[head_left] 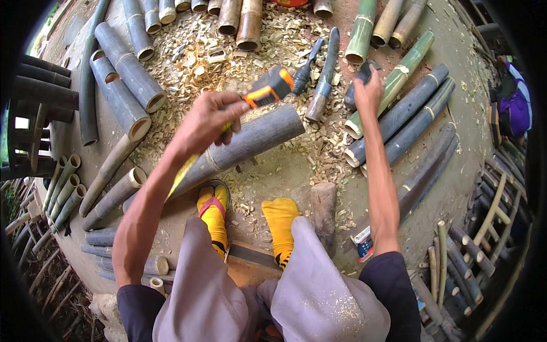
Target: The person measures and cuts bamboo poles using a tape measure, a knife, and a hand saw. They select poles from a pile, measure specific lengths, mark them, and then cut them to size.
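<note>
My left hand is closed on an orange-and-black tape measure. Its yellow blade hangs out below the hand, along the near side of a thick grey bamboo tube that slants in front of my feet. With my right hand, farther off to the right, I grip a dark rounded block whose kind I cannot make out. Between the hands lie a dark-handled chisel-like tool and a bamboo stick with a pointed dark end.
Cut bamboo tubes lie at the left, and green and grey poles at the right. Wood shavings cover the floor ahead. A short wooden post stands by my yellow-socked right foot. A remote-like device lies beneath my right forearm.
</note>
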### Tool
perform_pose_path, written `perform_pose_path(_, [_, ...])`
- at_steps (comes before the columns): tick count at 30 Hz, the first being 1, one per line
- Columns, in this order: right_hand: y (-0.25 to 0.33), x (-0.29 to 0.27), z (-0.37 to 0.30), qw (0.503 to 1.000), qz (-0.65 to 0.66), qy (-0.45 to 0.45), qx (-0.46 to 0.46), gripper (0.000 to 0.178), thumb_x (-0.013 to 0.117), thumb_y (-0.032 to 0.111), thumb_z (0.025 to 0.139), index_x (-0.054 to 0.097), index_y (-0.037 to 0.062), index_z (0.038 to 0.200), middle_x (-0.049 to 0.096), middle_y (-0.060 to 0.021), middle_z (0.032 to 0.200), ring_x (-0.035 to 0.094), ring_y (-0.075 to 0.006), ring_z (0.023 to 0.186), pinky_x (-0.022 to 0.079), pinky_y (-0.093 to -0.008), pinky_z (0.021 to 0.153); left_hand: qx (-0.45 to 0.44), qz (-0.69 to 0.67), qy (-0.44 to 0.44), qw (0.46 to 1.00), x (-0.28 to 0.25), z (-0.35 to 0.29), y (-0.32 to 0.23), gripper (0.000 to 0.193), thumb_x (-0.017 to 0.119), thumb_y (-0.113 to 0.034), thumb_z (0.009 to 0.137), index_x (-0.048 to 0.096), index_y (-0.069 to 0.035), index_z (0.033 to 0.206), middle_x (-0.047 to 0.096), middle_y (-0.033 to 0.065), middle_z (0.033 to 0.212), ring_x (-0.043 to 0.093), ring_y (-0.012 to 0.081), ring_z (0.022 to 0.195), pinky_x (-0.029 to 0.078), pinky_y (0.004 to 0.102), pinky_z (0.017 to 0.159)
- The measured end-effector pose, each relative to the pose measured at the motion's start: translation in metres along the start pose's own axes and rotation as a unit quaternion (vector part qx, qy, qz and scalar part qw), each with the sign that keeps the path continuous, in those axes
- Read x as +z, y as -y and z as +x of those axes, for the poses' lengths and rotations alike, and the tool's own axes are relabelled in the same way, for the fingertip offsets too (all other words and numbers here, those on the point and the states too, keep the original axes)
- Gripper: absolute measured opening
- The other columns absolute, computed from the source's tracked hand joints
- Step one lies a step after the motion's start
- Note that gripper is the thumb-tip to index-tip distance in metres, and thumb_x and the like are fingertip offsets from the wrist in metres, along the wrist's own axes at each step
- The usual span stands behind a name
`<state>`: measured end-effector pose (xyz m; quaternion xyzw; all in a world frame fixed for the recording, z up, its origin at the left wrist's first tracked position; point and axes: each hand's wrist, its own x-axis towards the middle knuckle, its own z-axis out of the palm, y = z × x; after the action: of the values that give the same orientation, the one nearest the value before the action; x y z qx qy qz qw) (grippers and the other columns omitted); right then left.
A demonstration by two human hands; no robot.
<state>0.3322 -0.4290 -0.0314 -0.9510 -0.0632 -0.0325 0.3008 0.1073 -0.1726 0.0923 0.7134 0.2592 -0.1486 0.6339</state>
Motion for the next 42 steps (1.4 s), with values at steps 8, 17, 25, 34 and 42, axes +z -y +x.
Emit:
perform_pose_path(8, [0.075, -0.108, -0.185, 0.871, 0.163, 0.346, -0.307, 0.053, 0.071, 0.002, 0.066, 0.057, 0.0054, 0.117, 0.054, -0.0147, 0.117, 0.055, -0.0329, 0.108, 0.048, -0.0395, 0.089, -0.025, 0.144, 0.207, 0.967, 0.064, -0.059, 0.021, 0.022, 0.058, -0.021, 0.093, 0.065, 0.0, 0.091, 0.061, 0.0042, 0.062, 0.057, 0.0115, 0.048, 0.047, 0.0287, 0.046])
perform_pose_path(17, [0.041, -0.136, -0.258, 0.903, 0.12, 0.377, -0.167, 0.038, 0.068, 0.01, 0.07, 0.059, 0.0042, 0.107, 0.06, -0.0155, 0.101, 0.06, -0.0356, 0.094, 0.049, -0.0411, 0.083, 0.258, 0.376, 0.162, 0.875, 0.073, -0.084, 0.095, 0.018, 0.061, -0.022, 0.087, 0.063, -0.005, 0.09, 0.063, 0.0119, 0.071, 0.061, 0.0362, 0.066, 0.049, 0.0433, 0.058])
perform_pose_path(25, [0.015, -0.167, -0.332, 0.968, 0.119, 0.219, -0.023, 0.03, 0.067, 0.006, 0.072, 0.062, 0.0036, 0.102, 0.063, -0.0152, 0.092, 0.063, -0.0318, 0.086, 0.049, -0.0367, 0.075, 0.362, 0.444, -0.211, 0.792, 0.068, -0.071, 0.112, 0.079, 0.084, -0.028, 0.061, 0.046, -0.009, 0.127, 0.057, 0.0129, 0.113, 0.056, 0.0335, 0.103, 0.045, 0.0444, 0.087])
perform_pose_path(34, [-0.166, -0.239, -0.412, 0.983, 0.048, 0.019, 0.177, 0.041, 0.07, 0.006, 0.068, 0.058, 0.003, 0.107, 0.065, -0.017, 0.091, 0.065, -0.0306, 0.085, 0.05, -0.0373, 0.075, 0.071, 0.481, -0.172, 0.857, -0.021, -0.094, 0.152, 0.086, 0.081, -0.019, 0.049, 0.043, -0.006, 0.125, 0.057, 0.0165, 0.111, 0.055, 0.0341, 0.108, 0.045, 0.0461, 0.09])
perform_pose_path(42, [-0.287, -0.269, -0.431, 0.946, -0.127, 0.106, 0.279, 0.043, 0.07, 0.006, 0.072, 0.054, 0.0, 0.111, 0.062, -0.0233, 0.099, 0.059, -0.0415, 0.093, 0.045, -0.0455, 0.084, 0.057, 0.453, -0.098, 0.884, -0.05, -0.099, 0.172, 0.08, 0.079, -0.021, 0.05, 0.046, -0.004, 0.121, 0.058, 0.0182, 0.109, 0.055, 0.0366, 0.106, 0.045, 0.0423, 0.092])
